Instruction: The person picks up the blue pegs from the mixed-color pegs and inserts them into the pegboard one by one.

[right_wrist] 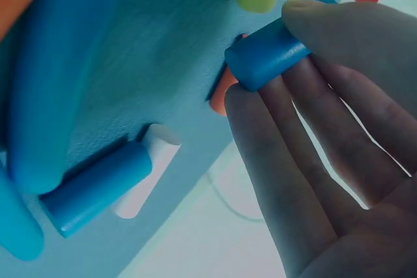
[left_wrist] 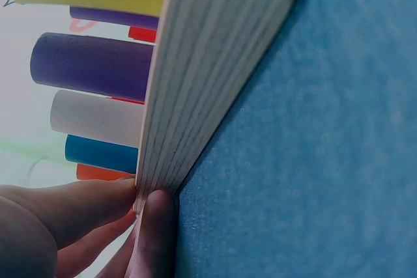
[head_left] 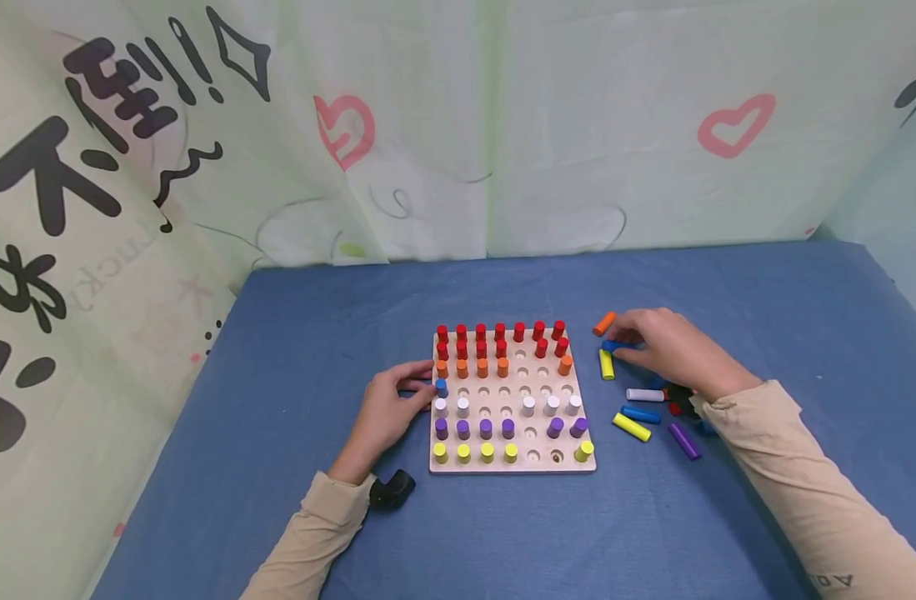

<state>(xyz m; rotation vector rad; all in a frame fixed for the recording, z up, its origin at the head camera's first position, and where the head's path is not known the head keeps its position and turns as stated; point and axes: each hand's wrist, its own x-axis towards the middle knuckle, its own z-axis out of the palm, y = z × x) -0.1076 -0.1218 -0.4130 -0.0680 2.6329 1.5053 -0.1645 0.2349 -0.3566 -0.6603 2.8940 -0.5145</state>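
Pinching a blue peg between thumb and fingertips, the right hand is between two and three o'clock from the middle of the board. The thumb lies over one end of the peg and a fingertip sits beneath the other. From that peg, in the head view, an orange peg lies at eleven o'clock and a yellow peg at seven, both near it.

The left hand is at nine o'clock from the board's middle, its thumb and fingers bent and holding the edge; whether a fingertip reaches underneath, I cannot tell. The thumb is just beside a standing blue peg.

At about three o'clock from the board lie more loose pegs, among them a white peg and a purple peg.

The pinched peg looks light and stiff, not likely to crush or break. Its smooth, rounded side could slip or roll, so a gentle but firm pinch should suit it, with thumb and fingertips facing each other close to one end and the other end left bare. The board seems rigid too; its edge is the surest hold, clear of the pegs.
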